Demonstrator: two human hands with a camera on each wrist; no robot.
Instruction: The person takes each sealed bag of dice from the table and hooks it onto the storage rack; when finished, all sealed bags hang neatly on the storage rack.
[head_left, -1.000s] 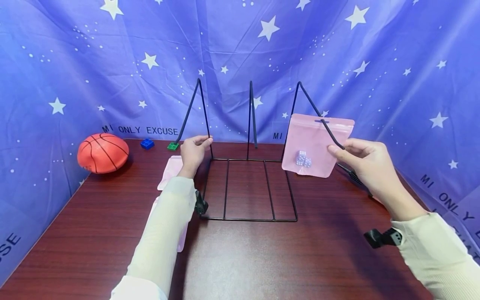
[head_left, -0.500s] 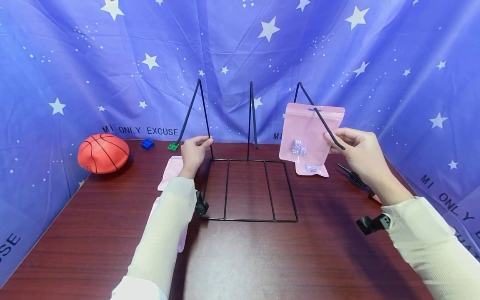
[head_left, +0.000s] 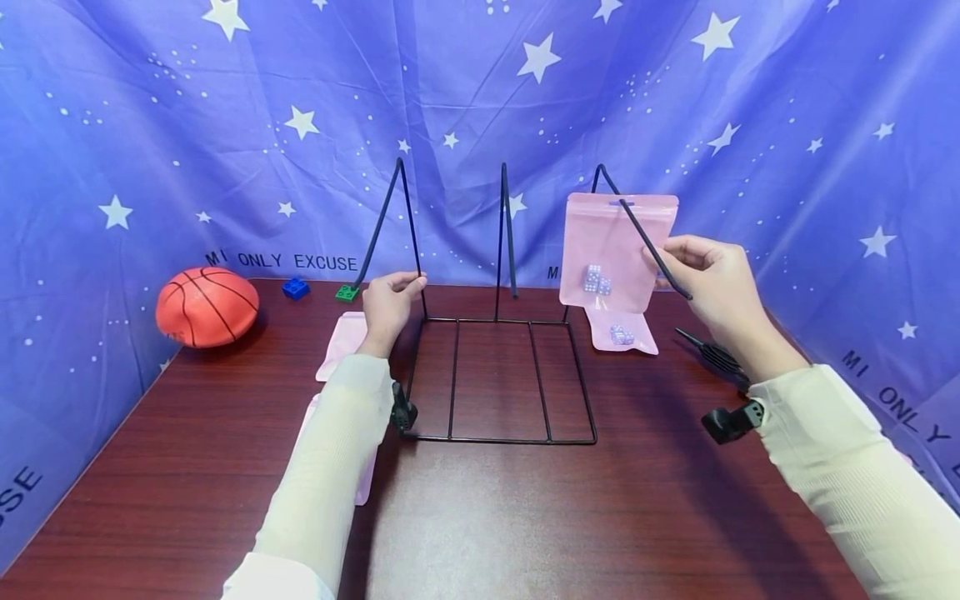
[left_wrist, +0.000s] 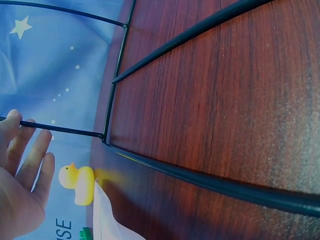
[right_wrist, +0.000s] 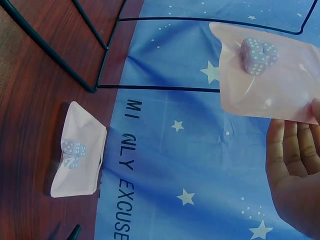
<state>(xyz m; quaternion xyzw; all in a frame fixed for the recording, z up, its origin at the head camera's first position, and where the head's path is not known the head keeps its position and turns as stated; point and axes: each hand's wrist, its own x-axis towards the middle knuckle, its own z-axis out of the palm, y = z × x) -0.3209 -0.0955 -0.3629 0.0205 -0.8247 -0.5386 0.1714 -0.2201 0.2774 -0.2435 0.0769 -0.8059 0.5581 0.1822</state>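
A black wire rack [head_left: 495,321] with three tall pointed uprights stands on the dark wooden table [head_left: 525,517]. My left hand [head_left: 408,287] grips the base of the left upright; in the left wrist view its fingers [left_wrist: 22,145] lie over that wire. My right hand [head_left: 660,254] pinches the right edge of a pink pouch [head_left: 611,246] with pale dice [head_left: 596,279] inside. The pouch's hang hole sits on the slanted right hook wire [head_left: 670,275], near its top. In the right wrist view the pouch [right_wrist: 280,85] hangs just above my fingers [right_wrist: 295,160].
A second pink pouch [head_left: 621,333] with dice lies on the table under the held one. More pink pouches [head_left: 341,337] lie beneath my left arm. An orange basketball [head_left: 206,306], a blue brick [head_left: 295,287] and a green brick [head_left: 346,292] sit at the far left. A yellow duck [left_wrist: 77,182] stands by the backdrop.
My right hand has carried the pink pouch up and leftward along the right hook wire, uncovering the second pouch on the table. The left hand has stayed on its upright.
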